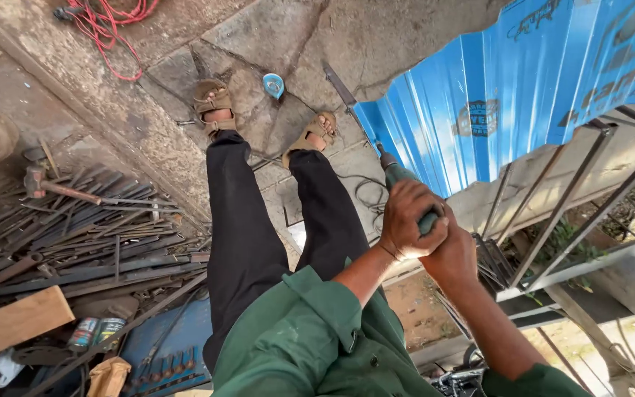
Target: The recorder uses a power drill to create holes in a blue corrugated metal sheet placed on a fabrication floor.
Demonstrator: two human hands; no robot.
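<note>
left hand (406, 220) gripping drill (406, 184) | right hand (451, 254) wrapped under it (both closed) | tip at blue roofing sheet (508, 81)

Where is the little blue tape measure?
The tape measure lies on the stone floor between the person's two sandalled feet, near the top middle of the head view.

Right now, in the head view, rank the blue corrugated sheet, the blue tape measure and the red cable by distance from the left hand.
1. Blue corrugated sheet, just right of the left hand.
2. Blue tape measure, on the ground between the sandalled feet.
3. Red cable, far upper left.
</note>
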